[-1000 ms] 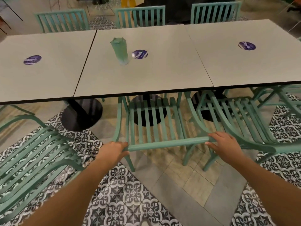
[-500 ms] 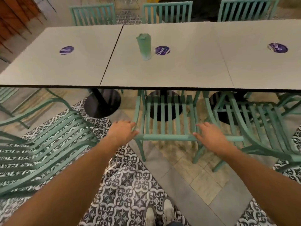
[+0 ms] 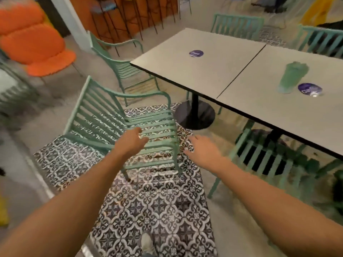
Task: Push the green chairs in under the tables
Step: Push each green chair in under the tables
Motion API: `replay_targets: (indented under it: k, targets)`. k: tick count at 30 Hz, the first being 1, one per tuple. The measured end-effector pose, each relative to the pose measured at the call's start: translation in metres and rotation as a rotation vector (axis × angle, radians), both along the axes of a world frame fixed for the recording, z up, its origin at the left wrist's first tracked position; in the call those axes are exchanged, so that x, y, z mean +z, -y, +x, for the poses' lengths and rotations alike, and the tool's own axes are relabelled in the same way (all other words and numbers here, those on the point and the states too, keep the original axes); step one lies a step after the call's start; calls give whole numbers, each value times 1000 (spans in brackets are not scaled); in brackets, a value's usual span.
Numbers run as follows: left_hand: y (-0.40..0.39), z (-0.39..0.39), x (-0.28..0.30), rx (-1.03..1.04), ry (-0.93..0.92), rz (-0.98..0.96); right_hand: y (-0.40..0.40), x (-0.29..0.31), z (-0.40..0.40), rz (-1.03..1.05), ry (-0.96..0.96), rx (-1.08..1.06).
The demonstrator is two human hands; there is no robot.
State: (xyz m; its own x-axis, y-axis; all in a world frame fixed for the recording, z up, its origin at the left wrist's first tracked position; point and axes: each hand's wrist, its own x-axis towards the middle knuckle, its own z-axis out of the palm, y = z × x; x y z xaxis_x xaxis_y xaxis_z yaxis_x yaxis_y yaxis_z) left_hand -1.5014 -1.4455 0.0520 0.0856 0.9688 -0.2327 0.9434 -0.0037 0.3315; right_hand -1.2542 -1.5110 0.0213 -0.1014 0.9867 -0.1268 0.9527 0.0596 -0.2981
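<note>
Two bare hands reach forward over a patterned tile floor (image 3: 152, 204). The left hand (image 3: 130, 140) hovers at the near armrest of a green slatted chair (image 3: 118, 125), fingers (image 3: 143, 140) loosely spread and holding nothing; whether they touch the armrest cannot be told through the blur. The right hand (image 3: 201, 151) hangs in the air just right of that chair's front corner, fingers (image 3: 191, 139) straight and slightly apart, gripping nothing.

This chair stands clear of the bench (image 3: 200, 62), pulled out onto the tiles, its seat facing right toward the bench's black pedestal base (image 3: 194, 114). A second green chair (image 3: 118, 62) stands beyond it at the bench's end, also not pushed in. A third green chair (image 3: 259, 154) sits tucked under the adjoining bench (image 3: 289, 101) at right, only its back showing past the edge. Two more green chair backs (image 3: 237, 23) rise behind the far side.

On the benches: a round purple sticker (image 3: 196, 53) on the nearer top, and on the adjoining one a green tumbler (image 3: 292, 76) just beside another purple sticker (image 3: 309, 89). An orange chair (image 3: 35, 41) stands at upper left. A light shoe (image 3: 146, 243) shows at the bottom edge.
</note>
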Motion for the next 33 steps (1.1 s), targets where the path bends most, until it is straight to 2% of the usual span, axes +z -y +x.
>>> replay_targets:
  k: [2,7,12,21,33]
  targets:
    - [-12,-59,8,62,-52,24,-28,5,-55,18,30,84]
    - [-44,-199,27,22,-399,183,-93,9,-185,-6,77,179]
    - [-81,-299,48,-126,-587,152,-137,14,-295,-63,57,189]
    - [-198,-378,59,-300,-709,199,-252,22,-416,-55,12,153]
    - [-403,-448,43,-431,-684,166,-436,1,-502,-86,-27,20]
